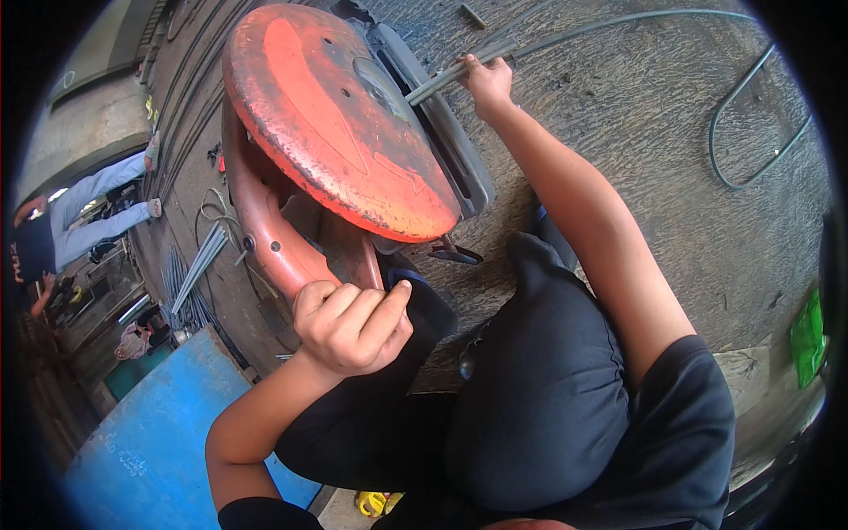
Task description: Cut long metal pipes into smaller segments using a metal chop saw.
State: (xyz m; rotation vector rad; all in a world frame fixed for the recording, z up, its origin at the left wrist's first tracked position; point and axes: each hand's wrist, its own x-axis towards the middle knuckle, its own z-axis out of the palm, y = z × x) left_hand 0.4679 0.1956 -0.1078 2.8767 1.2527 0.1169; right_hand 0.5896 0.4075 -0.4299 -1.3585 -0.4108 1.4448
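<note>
A chop saw with a worn orange-red blade guard sits on the ground in front of me. My left hand is closed around the saw's orange handle, at its lower end. My right hand reaches forward past the guard and grips a bundle of thin grey metal rods lying across the saw's grey base. My knees in dark trousers fill the lower middle.
A long grey rod curves over the concrete at upper right. Loose metal rods lie at left by a blue panel. A person in light trousers stands at far left. A green bag is at right.
</note>
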